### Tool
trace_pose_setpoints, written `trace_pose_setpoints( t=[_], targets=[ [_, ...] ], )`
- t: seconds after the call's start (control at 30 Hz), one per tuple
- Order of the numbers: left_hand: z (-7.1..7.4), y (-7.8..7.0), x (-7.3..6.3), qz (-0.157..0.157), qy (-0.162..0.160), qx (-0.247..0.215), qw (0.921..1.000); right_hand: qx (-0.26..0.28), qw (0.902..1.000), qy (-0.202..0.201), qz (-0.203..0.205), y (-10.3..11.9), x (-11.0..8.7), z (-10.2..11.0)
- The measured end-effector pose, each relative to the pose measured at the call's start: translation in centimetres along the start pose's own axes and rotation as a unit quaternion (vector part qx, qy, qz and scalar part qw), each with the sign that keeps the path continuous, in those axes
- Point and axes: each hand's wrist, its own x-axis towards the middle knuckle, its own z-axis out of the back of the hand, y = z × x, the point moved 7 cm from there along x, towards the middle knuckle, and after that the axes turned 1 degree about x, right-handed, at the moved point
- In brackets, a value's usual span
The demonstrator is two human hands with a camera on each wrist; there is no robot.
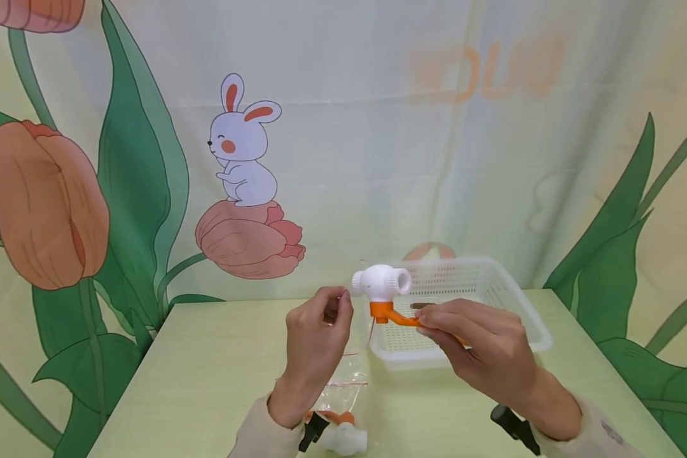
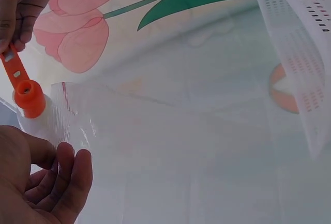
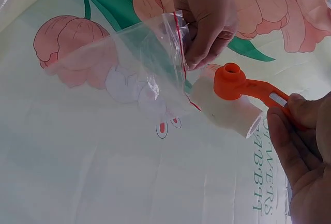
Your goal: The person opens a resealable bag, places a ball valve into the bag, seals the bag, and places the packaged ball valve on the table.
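Note:
A white plastic ball valve (image 1: 380,283) with an orange lever handle (image 1: 401,318) is held in the air above the table. My right hand (image 1: 486,343) pinches the end of the handle between thumb and fingers. Beside the valve, my left hand (image 1: 320,337) pinches the edge of a clear zip bag (image 3: 150,74) with a red seal line. The bag hangs open-looking, and its mouth is next to one end of the valve in the right wrist view. Whether that end sits inside the bag I cannot tell.
Behind the hands stands a white perforated basket (image 1: 544,340), with a small brown object (image 1: 426,305) showing in it. Near the table's front, another white valve (image 1: 346,439) with an orange handle lies by clear bags (image 1: 343,388). A printed curtain (image 1: 343,159) hangs behind the table.

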Motion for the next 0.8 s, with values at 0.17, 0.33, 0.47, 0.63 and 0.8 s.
trace_pose_setpoints(
  t=[0.17,0.33,0.47,0.63,0.8],
  targets=[
    [0.1,-0.6,-0.2,-0.026,-0.003,-0.009,0.9996,-0.046,0.9984,0.025,0.022,0.1,-0.6,-0.8],
    [-0.3,-1.2,-0.5,-0.041,0.006,-0.009,0.9991,-0.057,0.9965,0.060,0.016,-0.1,-1.4,-1.8],
    [-0.6,-1.3,-0.8,-0.035,0.022,-0.006,0.9991,-0.057,0.9956,0.074,-0.004,-0.5,-1.9,-2.3],
    [-0.6,-1.2,-1.0,-0.037,0.025,0.004,0.9990,-0.043,0.9929,0.108,-0.024,-1.2,-2.5,-3.0],
    [-0.7,-1.0,-1.0,-0.034,0.035,0.025,0.9985,-0.048,0.9869,0.153,0.012,-1.0,-3.2,-3.8]
  ],
)
